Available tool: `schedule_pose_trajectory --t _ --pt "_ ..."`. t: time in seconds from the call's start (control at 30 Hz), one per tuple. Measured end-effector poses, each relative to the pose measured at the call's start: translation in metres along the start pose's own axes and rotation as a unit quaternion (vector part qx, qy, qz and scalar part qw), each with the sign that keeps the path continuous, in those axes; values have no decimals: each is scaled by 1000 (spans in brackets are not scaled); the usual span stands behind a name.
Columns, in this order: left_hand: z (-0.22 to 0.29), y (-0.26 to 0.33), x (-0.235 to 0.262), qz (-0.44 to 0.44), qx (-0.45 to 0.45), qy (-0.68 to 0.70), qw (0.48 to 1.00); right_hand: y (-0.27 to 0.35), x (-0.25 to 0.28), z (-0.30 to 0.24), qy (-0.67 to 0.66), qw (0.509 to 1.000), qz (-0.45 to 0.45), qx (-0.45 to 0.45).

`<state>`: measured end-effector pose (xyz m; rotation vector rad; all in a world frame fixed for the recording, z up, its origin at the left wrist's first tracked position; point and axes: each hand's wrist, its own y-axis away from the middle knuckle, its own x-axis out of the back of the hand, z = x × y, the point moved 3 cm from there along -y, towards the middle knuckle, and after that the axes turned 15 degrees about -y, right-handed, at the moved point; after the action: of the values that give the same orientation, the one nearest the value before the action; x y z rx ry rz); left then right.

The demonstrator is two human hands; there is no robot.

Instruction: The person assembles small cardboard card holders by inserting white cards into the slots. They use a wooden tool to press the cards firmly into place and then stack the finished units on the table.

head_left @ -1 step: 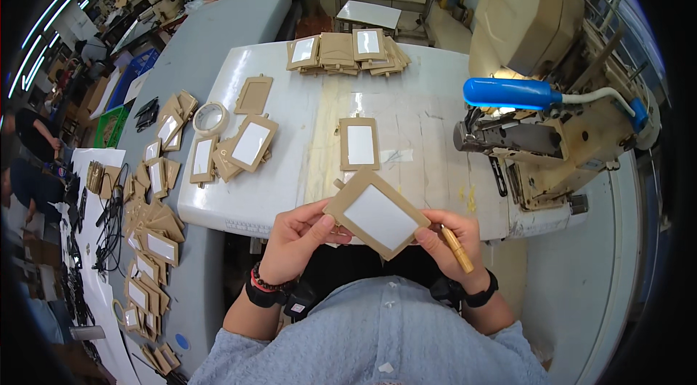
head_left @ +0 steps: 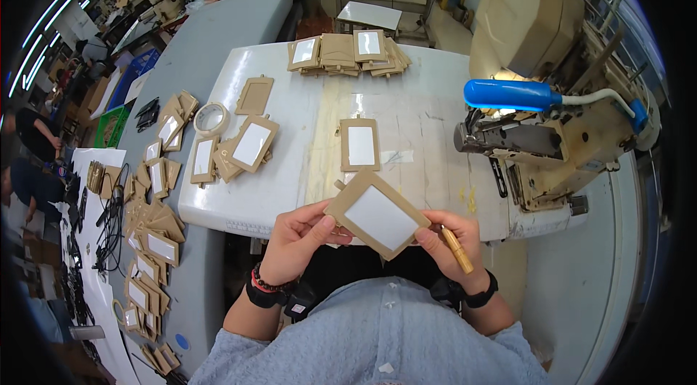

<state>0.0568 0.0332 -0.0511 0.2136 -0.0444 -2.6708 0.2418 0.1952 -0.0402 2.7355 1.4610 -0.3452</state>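
Above my lap, at the near edge of the white table, I hold a tan card holder [head_left: 382, 218] with a white window, tilted cornerwise. My left hand [head_left: 301, 243] pinches its left corner between thumb and fingers. On the opposite corner my right hand [head_left: 454, 247] grips with the thumb on top. A slim gold pen-shaped tool [head_left: 457, 249] is also tucked in the right hand, pointing down toward the wrist. Just beyond, another tan card holder with a white window [head_left: 361, 145] lies flat. Fingers beneath the held piece are partly hidden.
Stacked card holders [head_left: 337, 51] sit at the table's far edge. To the left are more holders [head_left: 252, 143] and a tape roll [head_left: 210, 119]. A sewing machine [head_left: 552, 138] with a blue-handled lamp [head_left: 512, 93] stands right. Many holders [head_left: 160, 247] cover the grey side table [head_left: 200, 291].
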Motion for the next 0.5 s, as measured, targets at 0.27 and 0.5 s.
schedule_pose_trajectory --t 0.27,0.5 --pt "2 -4 -5 -96 69 284 951 -3 -11 -19 356 849 4 390" --pt "6 -2 -8 -100 16 50 994 5 -8 -17 404 799 24 445"
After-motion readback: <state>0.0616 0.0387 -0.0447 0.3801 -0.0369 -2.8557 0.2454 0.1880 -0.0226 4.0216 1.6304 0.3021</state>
